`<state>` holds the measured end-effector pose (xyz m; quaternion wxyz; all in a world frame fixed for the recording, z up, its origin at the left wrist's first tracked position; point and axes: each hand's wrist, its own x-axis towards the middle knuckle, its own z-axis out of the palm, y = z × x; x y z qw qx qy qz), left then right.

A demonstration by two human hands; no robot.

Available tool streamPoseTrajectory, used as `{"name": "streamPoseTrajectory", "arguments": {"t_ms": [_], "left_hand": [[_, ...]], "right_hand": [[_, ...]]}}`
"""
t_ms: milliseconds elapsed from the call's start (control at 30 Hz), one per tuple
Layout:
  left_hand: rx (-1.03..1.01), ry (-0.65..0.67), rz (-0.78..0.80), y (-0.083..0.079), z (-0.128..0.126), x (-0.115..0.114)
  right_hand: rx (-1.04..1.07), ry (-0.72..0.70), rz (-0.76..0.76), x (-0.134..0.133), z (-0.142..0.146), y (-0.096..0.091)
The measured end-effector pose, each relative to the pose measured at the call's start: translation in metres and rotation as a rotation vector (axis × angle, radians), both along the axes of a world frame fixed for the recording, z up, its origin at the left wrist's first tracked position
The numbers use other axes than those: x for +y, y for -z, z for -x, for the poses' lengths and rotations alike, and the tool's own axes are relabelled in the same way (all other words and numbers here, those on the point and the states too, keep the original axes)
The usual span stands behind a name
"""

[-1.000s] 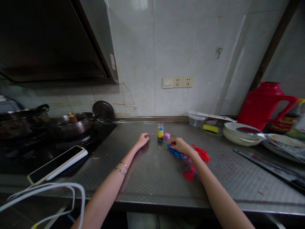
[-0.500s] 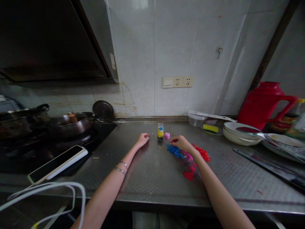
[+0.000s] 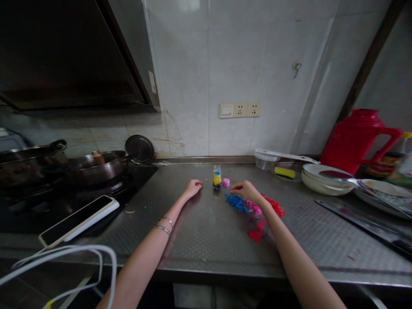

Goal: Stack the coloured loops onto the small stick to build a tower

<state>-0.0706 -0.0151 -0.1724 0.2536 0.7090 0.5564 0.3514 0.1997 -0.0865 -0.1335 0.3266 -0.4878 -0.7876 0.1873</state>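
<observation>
Currently | two hands (image 3: 243,191) | one jar (image 3: 216,177) | three heaps (image 3: 237,202): blue, pink, red

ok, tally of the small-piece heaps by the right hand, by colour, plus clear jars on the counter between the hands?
Blue heap: 1
Pink heap: 1
Red heap: 1
Clear jar: 1
Total: 4

Open counter (image 3: 209,236) fronts the jar (image 3: 216,177); a pink bundle (image 3: 225,183) blocks its right.
</observation>
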Motion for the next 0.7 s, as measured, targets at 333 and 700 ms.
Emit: {"name": "streamPoseTrajectory", "arguments": {"t_ms": [333, 700], "left_hand": [[-0.019, -0.015, 0.025, 0.004, 0.003, 0.005], [-0.068, -0.035, 0.079, 0.003, 0.004, 0.001]], "right_hand": [[0.031, 0.03, -0.029, 0.004, 0.0, -0.008], [0.056, 0.066, -0.209, 0.032, 0.024, -0.08]]}}
